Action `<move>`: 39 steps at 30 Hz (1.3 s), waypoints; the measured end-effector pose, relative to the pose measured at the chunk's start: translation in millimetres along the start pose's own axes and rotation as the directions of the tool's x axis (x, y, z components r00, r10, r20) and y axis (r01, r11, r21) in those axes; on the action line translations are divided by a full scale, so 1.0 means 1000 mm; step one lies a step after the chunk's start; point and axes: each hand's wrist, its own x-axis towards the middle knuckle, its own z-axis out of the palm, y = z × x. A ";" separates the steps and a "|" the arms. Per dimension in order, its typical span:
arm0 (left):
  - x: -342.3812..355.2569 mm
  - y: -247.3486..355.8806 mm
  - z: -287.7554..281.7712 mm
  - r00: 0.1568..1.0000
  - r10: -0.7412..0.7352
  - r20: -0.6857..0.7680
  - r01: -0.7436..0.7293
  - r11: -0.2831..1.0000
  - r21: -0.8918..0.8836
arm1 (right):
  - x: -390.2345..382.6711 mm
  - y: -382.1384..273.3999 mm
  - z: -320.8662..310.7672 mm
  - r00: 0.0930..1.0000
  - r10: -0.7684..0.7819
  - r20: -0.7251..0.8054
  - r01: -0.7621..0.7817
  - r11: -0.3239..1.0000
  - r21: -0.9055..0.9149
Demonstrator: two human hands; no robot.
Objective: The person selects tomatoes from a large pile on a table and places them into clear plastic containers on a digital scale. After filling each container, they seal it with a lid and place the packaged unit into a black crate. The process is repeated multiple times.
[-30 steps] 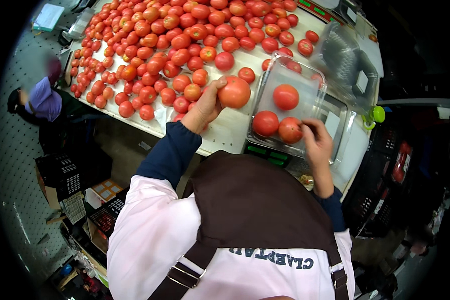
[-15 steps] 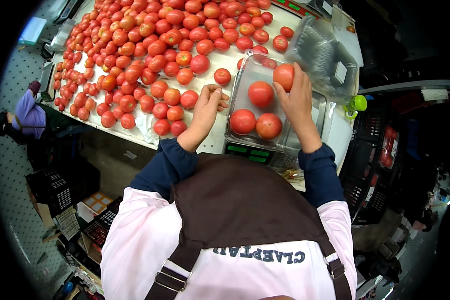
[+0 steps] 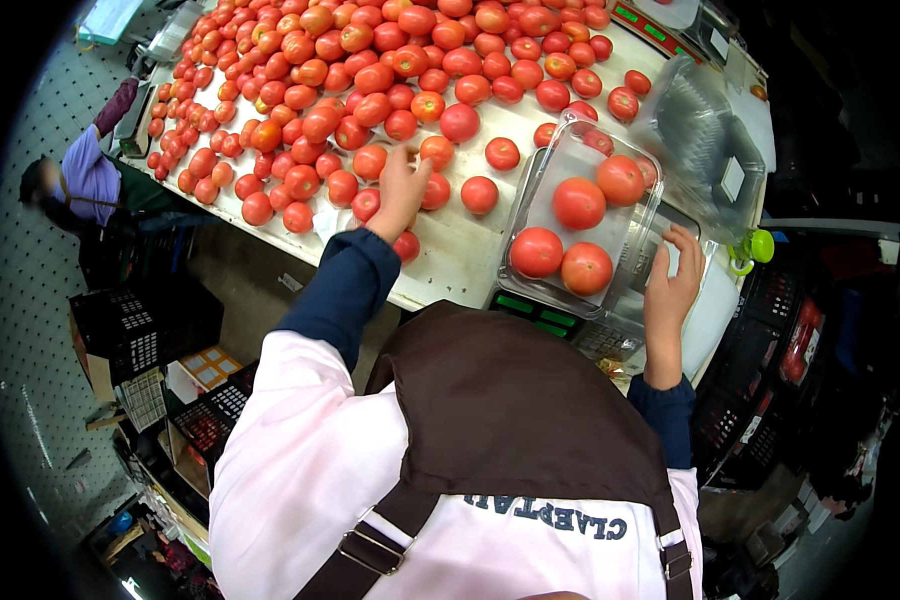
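My left hand (image 3: 402, 192) reaches into the near edge of the tomato pile (image 3: 345, 90), fingers apart and partly curled. It is nearest to a tomato (image 3: 436, 152) just beyond its fingertips; whether it touches one is unclear. On a scale with a lit green display (image 3: 535, 312) sits a clear plastic container (image 3: 555, 293). Several large red tomatoes (image 3: 578, 203) lie in it. Right of the container, my right hand (image 3: 673, 285) hovers with bent, spread fingers, holding nothing. A lone tomato (image 3: 479, 195) rests on the table between my left hand and the container.
Stacked clear plastic containers (image 3: 705, 150) stand at the back right, near a bright green cap (image 3: 760, 246). Another scale (image 3: 660, 30) is at the far edge. Black crates (image 3: 770, 340) stand right of the table. A person in purple (image 3: 90, 180) is at far left.
My right hand has let go of a tomato in the container and drawn back to the right. My left hand has moved from beside the container to the tomato pile. The view has shifted.
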 end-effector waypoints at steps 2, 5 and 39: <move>0.021 -0.010 0.017 0.996 0.088 0.019 -0.090 0.956 0.279 | -0.011 0.004 -0.001 0.999 0.035 0.014 -0.035 0.999 0.035; 0.039 -0.012 0.037 0.992 0.028 0.126 -0.084 0.879 0.470 | -0.020 0.006 -0.003 0.997 0.075 0.025 -0.077 0.993 0.086; -0.001 0.180 0.096 0.673 0.664 0.325 -0.739 0.589 0.328 | -0.041 0.009 -0.035 0.978 0.162 -0.135 -0.120 0.955 0.272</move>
